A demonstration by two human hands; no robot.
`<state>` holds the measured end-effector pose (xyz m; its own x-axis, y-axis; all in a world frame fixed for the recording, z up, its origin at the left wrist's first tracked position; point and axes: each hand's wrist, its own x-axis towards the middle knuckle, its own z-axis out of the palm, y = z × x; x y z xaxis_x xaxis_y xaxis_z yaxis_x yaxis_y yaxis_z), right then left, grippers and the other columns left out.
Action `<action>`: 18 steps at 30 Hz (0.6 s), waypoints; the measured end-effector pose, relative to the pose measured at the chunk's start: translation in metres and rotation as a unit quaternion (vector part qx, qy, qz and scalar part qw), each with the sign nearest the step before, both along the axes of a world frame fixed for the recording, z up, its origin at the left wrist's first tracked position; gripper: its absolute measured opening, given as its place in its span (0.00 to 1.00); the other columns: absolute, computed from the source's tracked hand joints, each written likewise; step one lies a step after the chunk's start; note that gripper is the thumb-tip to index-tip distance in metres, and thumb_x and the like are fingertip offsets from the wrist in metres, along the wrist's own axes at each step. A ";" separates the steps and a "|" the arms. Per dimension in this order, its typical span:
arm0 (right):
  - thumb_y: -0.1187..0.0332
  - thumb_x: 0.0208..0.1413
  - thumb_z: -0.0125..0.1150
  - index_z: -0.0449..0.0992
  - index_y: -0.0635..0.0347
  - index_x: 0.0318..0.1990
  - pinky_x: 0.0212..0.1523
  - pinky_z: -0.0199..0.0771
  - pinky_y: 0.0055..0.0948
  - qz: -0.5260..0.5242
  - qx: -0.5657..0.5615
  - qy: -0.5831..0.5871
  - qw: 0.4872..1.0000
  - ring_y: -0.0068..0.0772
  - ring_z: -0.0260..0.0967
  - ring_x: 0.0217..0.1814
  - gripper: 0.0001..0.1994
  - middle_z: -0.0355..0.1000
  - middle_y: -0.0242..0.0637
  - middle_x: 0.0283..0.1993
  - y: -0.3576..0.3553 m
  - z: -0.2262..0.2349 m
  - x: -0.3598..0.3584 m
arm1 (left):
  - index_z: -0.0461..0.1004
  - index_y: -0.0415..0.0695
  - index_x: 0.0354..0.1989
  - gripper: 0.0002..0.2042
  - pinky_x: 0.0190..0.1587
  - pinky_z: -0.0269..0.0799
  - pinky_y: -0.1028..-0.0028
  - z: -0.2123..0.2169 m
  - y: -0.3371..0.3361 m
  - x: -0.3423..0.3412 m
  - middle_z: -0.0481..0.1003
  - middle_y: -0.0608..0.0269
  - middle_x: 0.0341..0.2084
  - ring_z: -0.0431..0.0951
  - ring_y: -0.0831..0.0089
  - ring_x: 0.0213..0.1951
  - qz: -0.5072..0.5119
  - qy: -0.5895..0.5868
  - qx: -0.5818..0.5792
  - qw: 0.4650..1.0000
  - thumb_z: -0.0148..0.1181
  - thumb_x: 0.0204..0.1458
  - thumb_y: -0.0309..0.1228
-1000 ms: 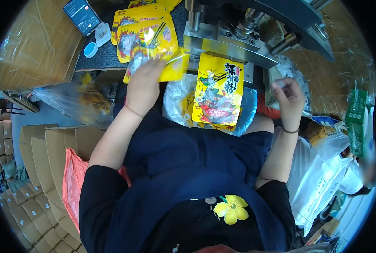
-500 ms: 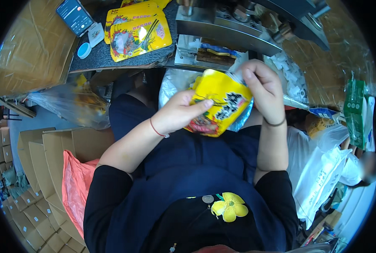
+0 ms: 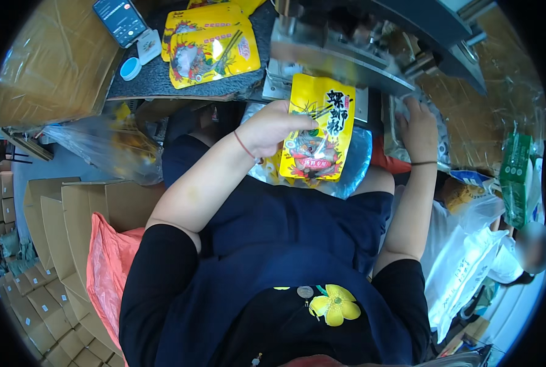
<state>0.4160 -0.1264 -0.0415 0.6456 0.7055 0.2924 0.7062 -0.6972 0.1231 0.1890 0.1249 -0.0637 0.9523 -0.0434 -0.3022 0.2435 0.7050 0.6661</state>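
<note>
A yellow printed food pouch point(image 3: 317, 131) hangs upright in my left hand point(image 3: 273, 129), the thumb flat across its front and the other fingers behind it. Its top edge lies just before the metal base of a press machine point(image 3: 334, 52). To the right, my right hand point(image 3: 419, 131) reaches over a clear bag of small white plastic pieces point(image 3: 441, 125), its fingers apart; the fingertips are partly hidden. More yellow pouches point(image 3: 215, 55) lie stacked on the dark tabletop at the far left. Below the held pouch, a clear plastic bag point(image 3: 360, 160) rests at my lap.
On the tabletop point(image 3: 181, 90) stand a phone point(image 3: 120, 21) and a round blue-and-white lid point(image 3: 130, 68). Open cardboard boxes point(image 3: 83, 220) and a red plastic bag point(image 3: 109, 257) are at left. White sacks point(image 3: 465, 269) and a green package point(image 3: 517, 177) sit at right.
My right hand has let go of the pouch's corner and moved right to the white pieces. My left hand has turned the pouch more upright and brought it nearer the press.
</note>
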 end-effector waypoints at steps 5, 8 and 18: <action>0.66 0.57 0.63 0.72 0.59 0.53 0.46 0.75 0.48 -0.008 0.109 0.093 0.990 0.58 0.75 0.48 0.18 0.75 0.54 0.47 -0.012 -0.020 0.003 | 0.65 0.34 0.59 0.22 0.54 0.74 0.69 -0.013 0.000 0.001 0.77 0.53 0.48 0.79 0.68 0.48 0.130 -0.017 0.157 0.979 0.63 0.59 0.29; 0.67 0.57 0.63 0.72 0.59 0.55 0.47 0.75 0.46 0.007 0.128 0.101 0.987 0.58 0.75 0.48 0.18 0.75 0.54 0.48 -0.019 -0.022 0.007 | 0.61 0.36 0.62 0.31 0.62 0.65 0.58 -0.004 0.055 -0.012 0.70 0.38 0.53 0.71 0.47 0.59 0.388 -0.048 0.679 0.621 0.65 0.57 0.42; 0.81 0.62 0.50 0.64 0.63 0.63 0.45 0.76 0.29 0.032 0.286 0.228 0.930 0.34 0.76 0.48 0.22 0.76 0.43 0.54 -0.034 0.018 -0.040 | 0.76 0.37 0.50 0.11 0.44 0.76 0.69 -0.017 0.062 -0.081 0.81 0.55 0.36 0.81 0.67 0.39 0.289 -0.033 0.616 0.732 0.56 0.60 0.24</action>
